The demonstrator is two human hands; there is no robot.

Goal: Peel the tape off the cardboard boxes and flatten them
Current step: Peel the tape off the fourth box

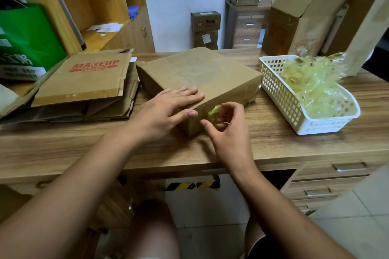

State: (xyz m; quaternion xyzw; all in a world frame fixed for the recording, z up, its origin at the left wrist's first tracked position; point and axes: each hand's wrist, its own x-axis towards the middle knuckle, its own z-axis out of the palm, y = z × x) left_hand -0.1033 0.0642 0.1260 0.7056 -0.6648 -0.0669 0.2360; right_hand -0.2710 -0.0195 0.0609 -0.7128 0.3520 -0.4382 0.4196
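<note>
Peeling step: bunched tape (214,111) at the 6 o'clock corner of the cardboard box (200,73) on the desk (273,145) is pinched by the curled right hand (228,126), its top pressed by the flat left hand (168,108); a steady pull is judged next.

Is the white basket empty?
No, the white basket holds a heap of crumpled clear tape.

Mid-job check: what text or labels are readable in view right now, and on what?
"MAKEUP": red print on the flattened cardboard, left; smaller red line beneath is blurred.
Green bag: white characters, too blurred to read.
Small boxes by the wall: print too small.
Open box, right: red print blurred.
Box in the middle: nothing readable.
</note>
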